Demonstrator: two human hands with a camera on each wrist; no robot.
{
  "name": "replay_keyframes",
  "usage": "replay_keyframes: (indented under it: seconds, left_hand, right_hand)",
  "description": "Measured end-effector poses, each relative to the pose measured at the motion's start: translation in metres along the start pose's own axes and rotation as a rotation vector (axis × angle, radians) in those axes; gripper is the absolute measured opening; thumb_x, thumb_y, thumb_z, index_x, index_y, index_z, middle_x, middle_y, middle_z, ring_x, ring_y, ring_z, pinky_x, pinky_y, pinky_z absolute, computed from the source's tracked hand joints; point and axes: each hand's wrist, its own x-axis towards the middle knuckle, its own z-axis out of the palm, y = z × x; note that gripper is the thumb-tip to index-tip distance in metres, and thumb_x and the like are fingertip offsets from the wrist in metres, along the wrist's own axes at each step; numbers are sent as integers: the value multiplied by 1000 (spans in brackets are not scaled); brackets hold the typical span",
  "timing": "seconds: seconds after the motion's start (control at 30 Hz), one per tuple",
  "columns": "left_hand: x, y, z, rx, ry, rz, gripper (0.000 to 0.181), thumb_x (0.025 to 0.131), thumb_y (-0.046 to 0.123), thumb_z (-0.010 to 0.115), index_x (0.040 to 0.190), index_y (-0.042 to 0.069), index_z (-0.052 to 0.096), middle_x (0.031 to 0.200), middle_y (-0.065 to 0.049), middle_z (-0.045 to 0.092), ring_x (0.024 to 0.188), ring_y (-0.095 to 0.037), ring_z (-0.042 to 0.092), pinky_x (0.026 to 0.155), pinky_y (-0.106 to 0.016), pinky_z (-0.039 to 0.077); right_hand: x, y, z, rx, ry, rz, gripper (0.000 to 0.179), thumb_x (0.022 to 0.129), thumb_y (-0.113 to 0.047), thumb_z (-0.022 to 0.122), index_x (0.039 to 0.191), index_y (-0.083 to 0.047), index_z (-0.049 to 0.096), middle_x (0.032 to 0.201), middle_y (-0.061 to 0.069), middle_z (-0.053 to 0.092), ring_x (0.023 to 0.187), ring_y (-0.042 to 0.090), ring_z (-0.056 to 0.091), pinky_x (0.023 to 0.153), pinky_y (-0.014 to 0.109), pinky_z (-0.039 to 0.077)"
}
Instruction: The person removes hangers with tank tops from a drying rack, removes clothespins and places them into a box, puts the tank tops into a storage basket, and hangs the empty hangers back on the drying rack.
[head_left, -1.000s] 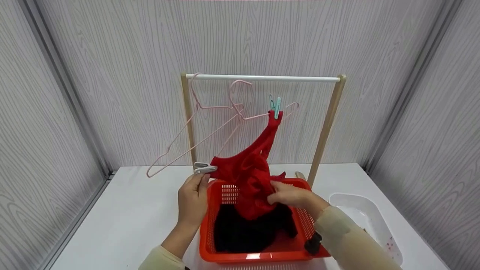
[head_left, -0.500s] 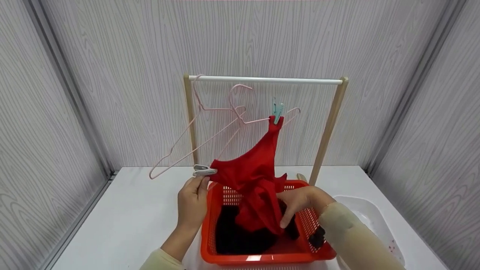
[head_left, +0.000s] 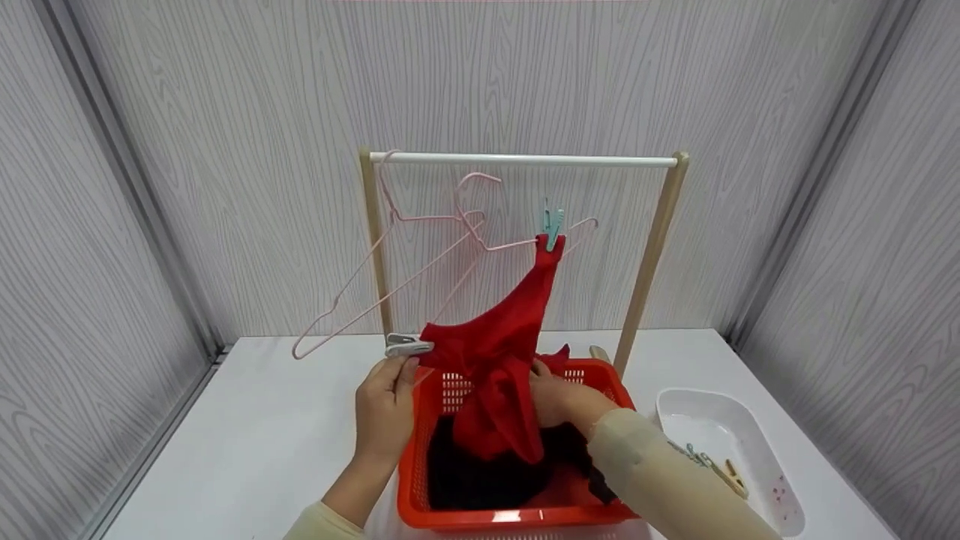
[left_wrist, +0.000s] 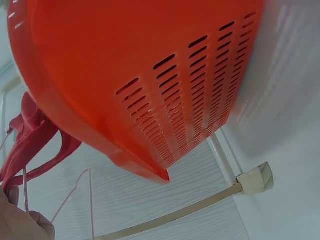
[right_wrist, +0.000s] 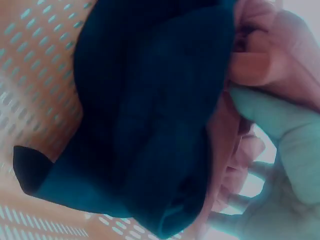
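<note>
A red sleeveless top [head_left: 517,315] hangs on a pink wire hanger [head_left: 516,244], tilted down to the left. A teal clothespin [head_left: 553,227] clips its right strap and a white clothespin [head_left: 409,346] its left strap. My left hand [head_left: 385,409] pinches the hanger's left end and the strap just below the white clothespin. My right hand [head_left: 556,399] is at the top's right side, partly hidden by the red cloth. In the right wrist view, its thumb and fingers are apart and touch the cloth. Beneath lies dark cloth [head_left: 480,476] in a red basket [head_left: 517,517].
Behind stands a drying rack with a white bar [head_left: 525,160], and another pink hanger [head_left: 345,281] hooks over its left end. A white tray [head_left: 673,405] at the right holds several clothespins [head_left: 733,478]. Patterned panels enclose the white table [head_left: 262,420].
My right hand has shifted along the red top, spreading its bunched cloth, and now reaches behind it. The top hangs flatter and lower. My left hand keeps its hold.
</note>
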Motion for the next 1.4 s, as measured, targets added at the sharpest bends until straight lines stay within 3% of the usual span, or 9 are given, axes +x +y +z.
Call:
replay_keyframes:
  seconds: [0.1,0.27,0.37,0.53,0.73,0.97,1.2,1.27,1.4]
  left_hand:
    - [-2,-2,0,3,4,-8,12,99,10,62,97,4,72,79,-2,59,68,-12,48,58,-26,43]
    - [-1,-4,-2,-15,10,-28,15,99,11,62,103,4,74,79,-2,60,68,-12,46,57,-26,41]
    - [1,-4,-3,-22,13,-30,17,99,11,62,109,4,74,78,-3,61,68,-13,46,57,-27,41]
    - [2,-3,-4,-13,13,-24,16,100,11,62,107,3,74,83,-6,65,70,-14,50,60,-28,45]
    - [2,-3,-6,-8,11,-35,16,100,12,61,105,3,74,83,-5,66,72,-13,53,61,-27,48]
    - [3,-6,-8,-5,16,-34,19,101,14,60,108,4,75,77,-1,60,68,-12,54,58,-24,46]
    - [1,-5,-9,-12,5,-77,20,102,17,59,108,5,74,80,0,63,70,-13,52,60,-24,46]
    - [0,-5,-9,-16,-1,-85,21,102,17,59,108,4,74,84,-1,65,71,-13,51,61,-24,46]
    - [-2,-3,-9,-29,-4,-87,20,101,16,60,110,4,74,95,-2,70,77,-13,56,67,-23,51]
  right_hand:
    - [2,-1,2,41,14,39,44,97,-11,57,139,-1,50,144,17,49,140,33,35,117,56,18]
    - [-3,6,0,423,51,188,27,94,-10,65,120,-14,61,120,5,61,116,26,52,106,51,39]
    - [-5,11,-2,534,112,159,11,98,-12,60,108,-17,61,103,1,62,101,22,55,99,48,45]
    - [-9,15,-7,600,311,116,17,103,-13,53,118,-8,58,106,5,62,98,20,56,97,47,46]
    - [-22,14,-20,748,590,196,8,102,-6,50,109,-4,53,92,5,60,83,19,55,81,40,47]
    - [-34,10,-42,1018,817,306,8,104,-6,46,110,-4,50,101,10,64,93,19,56,84,34,43]
    - [-41,6,-47,1260,821,240,6,105,-4,43,109,-4,46,91,6,57,81,14,55,70,26,45]
    - [-41,6,-43,1220,787,228,6,105,-5,43,110,-4,47,91,6,58,81,15,54,71,27,44]
    - [-38,7,-28,997,695,233,6,103,-7,50,108,-9,48,88,1,62,76,13,52,69,28,41]
